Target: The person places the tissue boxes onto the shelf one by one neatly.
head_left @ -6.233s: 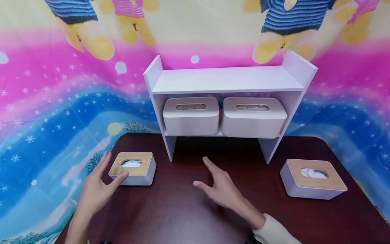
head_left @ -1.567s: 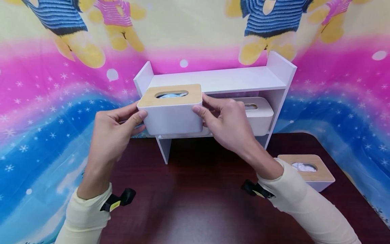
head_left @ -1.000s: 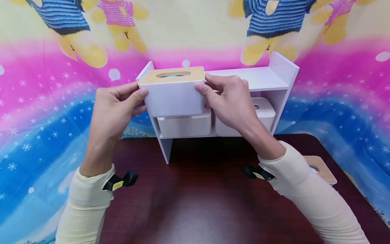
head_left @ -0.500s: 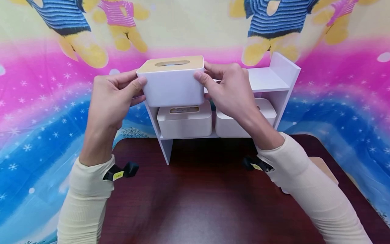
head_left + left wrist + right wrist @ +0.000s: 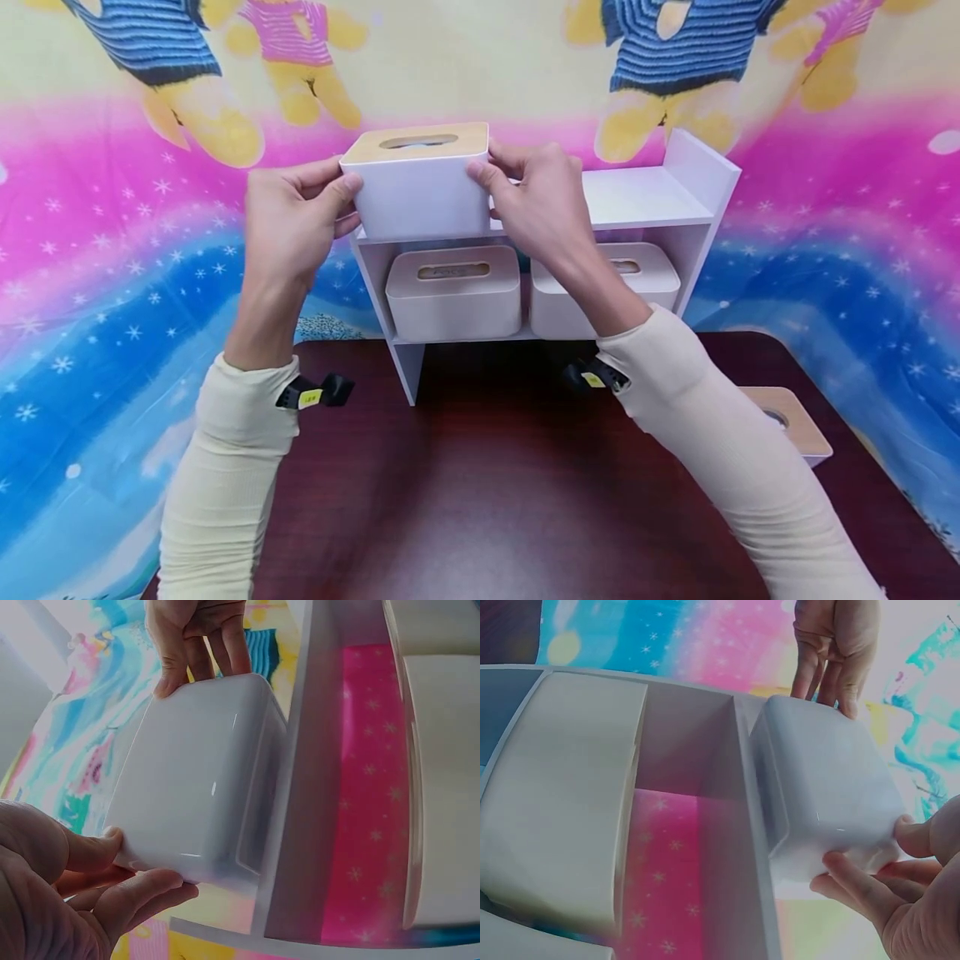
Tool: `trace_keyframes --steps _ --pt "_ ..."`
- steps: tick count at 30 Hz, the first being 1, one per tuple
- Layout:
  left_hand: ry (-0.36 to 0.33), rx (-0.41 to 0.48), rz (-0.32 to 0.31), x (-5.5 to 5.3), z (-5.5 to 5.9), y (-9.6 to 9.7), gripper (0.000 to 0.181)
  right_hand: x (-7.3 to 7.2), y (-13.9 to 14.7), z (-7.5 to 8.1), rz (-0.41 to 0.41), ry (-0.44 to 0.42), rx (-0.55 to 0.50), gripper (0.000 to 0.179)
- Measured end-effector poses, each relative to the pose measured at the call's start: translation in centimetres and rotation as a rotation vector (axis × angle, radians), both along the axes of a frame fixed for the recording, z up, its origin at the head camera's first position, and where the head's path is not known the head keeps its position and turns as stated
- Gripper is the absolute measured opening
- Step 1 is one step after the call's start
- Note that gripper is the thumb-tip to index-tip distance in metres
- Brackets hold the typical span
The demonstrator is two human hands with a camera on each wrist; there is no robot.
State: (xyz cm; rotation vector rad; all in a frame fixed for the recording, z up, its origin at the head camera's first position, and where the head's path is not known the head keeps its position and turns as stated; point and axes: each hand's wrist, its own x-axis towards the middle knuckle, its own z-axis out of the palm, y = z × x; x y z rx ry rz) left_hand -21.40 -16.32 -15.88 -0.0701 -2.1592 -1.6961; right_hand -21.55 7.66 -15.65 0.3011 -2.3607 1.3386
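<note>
A white tissue box (image 5: pixel 422 196) with a light wooden lid is at the left end of the white shelf's (image 5: pixel 637 196) top board, level and upright. My left hand (image 5: pixel 288 221) pinches its left end, thumb on the front face and fingers behind. On the opposite end my right hand (image 5: pixel 543 196) holds it the same way. In the left wrist view the underside of the tissue box (image 5: pixel 184 765) shows close over the board's edge. The right wrist view also has the tissue box (image 5: pixel 832 787) between both hands, its base overlapping the front edge of the top board.
Two larger cream tissue boxes, one on the left (image 5: pixel 453 304) and one on the right (image 5: pixel 570 308), fill the lower shelf. Another wooden-lidded tissue box (image 5: pixel 795 421) sits on the dark table (image 5: pixel 480 500) at right, partly behind my sleeve. A printed cloth (image 5: pixel 112 250) hangs behind.
The wooden-lidded box from the table's left side is now in both hands. It has risen past the lower shelf's front to the top board, shifting slightly left and away at the end.
</note>
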Motion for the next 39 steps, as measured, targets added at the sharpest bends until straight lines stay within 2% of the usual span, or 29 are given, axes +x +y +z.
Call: trace_keyframes --steps 6,10,18,22,29,33,36,39 --pt "-0.012 -0.032 0.031 -1.0 -0.2 0.3 0.044 -1.3 -0.3 -0.5 -0.010 0.020 -0.024 0.045" --pt "-0.008 -0.046 0.052 -1.4 -0.3 0.5 0.044 -1.8 -0.5 -0.6 -0.031 0.024 0.002 0.045" --pt "-0.001 -0.070 0.073 -1.6 -0.1 0.8 0.044 -2.0 -0.6 -0.5 -0.058 0.009 0.052 0.048" --pt "-0.011 -0.073 0.058 -1.4 -0.1 0.8 0.052 -2.0 -0.5 -0.5 -0.030 0.019 0.057 0.050" --pt "-0.016 -0.098 -0.043 -0.1 -0.4 0.0 0.079 -1.3 0.4 -0.8 0.077 -0.027 0.091 0.067" --pt "-0.006 -0.100 -0.043 1.2 -0.8 -0.5 0.082 -0.2 1.8 -1.5 0.095 -0.054 0.062 0.072" --pt "0.012 -0.095 -0.032 2.4 -1.2 -1.1 0.080 1.2 3.3 -2.2 0.089 -0.071 0.054 0.071" --pt "0.029 -0.093 -0.047 3.5 -2.0 -1.6 0.078 2.7 4.8 -3.1 0.079 -0.067 0.068 0.069"
